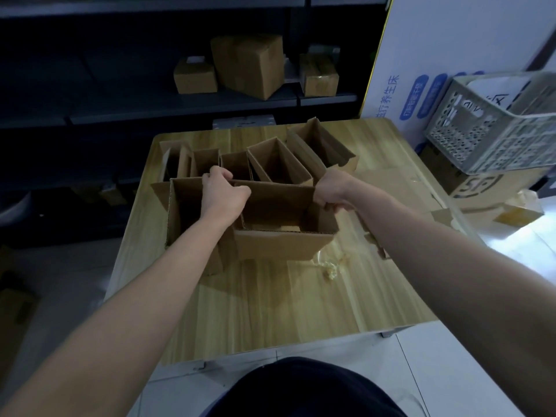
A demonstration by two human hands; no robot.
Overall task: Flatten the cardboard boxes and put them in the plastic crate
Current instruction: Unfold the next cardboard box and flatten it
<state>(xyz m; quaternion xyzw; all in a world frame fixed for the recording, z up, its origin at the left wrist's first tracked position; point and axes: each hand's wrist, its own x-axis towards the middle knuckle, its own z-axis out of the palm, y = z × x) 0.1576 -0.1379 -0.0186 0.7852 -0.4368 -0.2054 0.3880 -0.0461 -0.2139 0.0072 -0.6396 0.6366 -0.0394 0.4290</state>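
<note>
At 1 o'clock in the view, behind the table, a white panel (451, 40) carries blue Chinese writing. The characters 疗养生床 can be read running down it; the smaller text in the blue pills beside them is too blurred to read. At 2 o'clock the grey perforated plastic crate (493, 124) sits tilted on top of a large printed carton (481, 188), whose dark round logo cannot be made out. A white sheet with dark marks lies inside the crate, also illegible.

At the centre of the wooden table (270, 311) stands 1 open cardboard box (282, 239), upright, with its flaps spread. The left hand (225, 194) has its fingers curled over the far wall of this box, at about 11 o'clock on its rim. The right hand (331, 191) grips the rim near the far right corner, at about 2 o'clock. Both hands are closed on cardboard, with the box between and below them.

Towards 12 o'clock, just beyond the held box, 5 more open boxes stand in a row (276, 161) along the far edge of the table, close against each other. At 3 o'clock from the held box a flattened cardboard piece (388, 185) lies on the tabletop. At 5 o'clock from it lies 1 crumpled wad of clear tape (332, 264).

On the dark shelf (180, 106) at 12 o'clock sit 3 closed cartons (248, 64), 1 large between 2 small.
</note>
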